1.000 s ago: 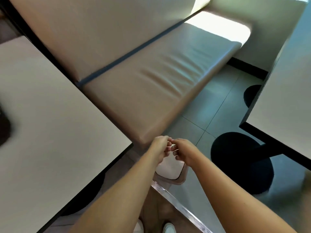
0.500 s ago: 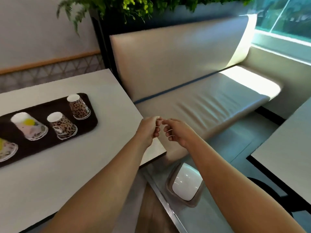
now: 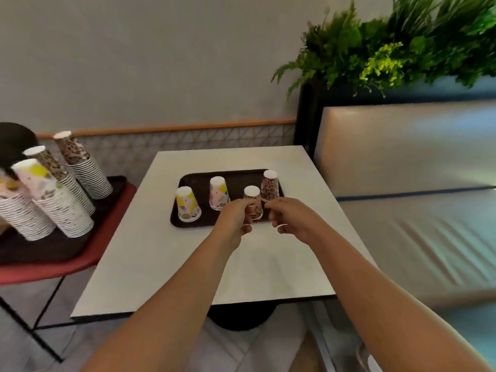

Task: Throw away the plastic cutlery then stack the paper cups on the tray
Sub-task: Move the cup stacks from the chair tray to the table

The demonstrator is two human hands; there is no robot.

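Several paper cups stand upside down on a dark brown tray point(image 3: 188, 181) at the far side of a white table point(image 3: 166, 259). They are a yellow-and-pink cup point(image 3: 188, 204), a pink floral cup point(image 3: 218, 191), a small leopard cup point(image 3: 254, 198) and a farther leopard cup point(image 3: 270, 185). My left hand point(image 3: 234, 220) and my right hand point(image 3: 291, 217) hover over the tray's near edge, one on each side of the small leopard cup. Both have curled fingers and I see nothing in them. No plastic cutlery is in view.
Tall leaning stacks of paper cups point(image 3: 53, 200) stand on another dark tray point(image 3: 40, 251) on a red stand point(image 3: 88, 261) to the left. A beige padded bench point(image 3: 416, 224) runs along the right of the table, with plants point(image 3: 389, 49) behind it.
The view swung from the bin on the floor up to the table. Both hands moved from above the bin to the near edge of the tray, still close together.
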